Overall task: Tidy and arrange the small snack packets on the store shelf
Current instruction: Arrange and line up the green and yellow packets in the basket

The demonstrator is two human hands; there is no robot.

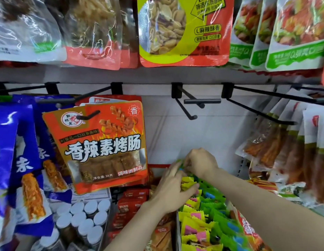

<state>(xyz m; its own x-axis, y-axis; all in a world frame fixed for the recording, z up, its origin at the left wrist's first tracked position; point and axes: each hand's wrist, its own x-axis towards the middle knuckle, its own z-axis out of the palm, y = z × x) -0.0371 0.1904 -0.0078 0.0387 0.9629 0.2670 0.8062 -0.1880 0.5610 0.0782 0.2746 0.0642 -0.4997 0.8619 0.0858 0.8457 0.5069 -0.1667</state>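
My left hand (173, 185) grips a yellow packet (187, 183) at the far end of the tray of green and yellow packets (210, 214), low and right of centre. My right hand (201, 163) pinches a green packet (180, 164) just beyond it.

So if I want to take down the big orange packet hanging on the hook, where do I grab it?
Pinch the orange packet at its bottom edge or lower right corner, coming from the front. It hangs flat, facing you, from a hole near its top on a black hook, and that corner sits clear of the blue packets on its left. Then slide it forward along the hook, probably with little effort.
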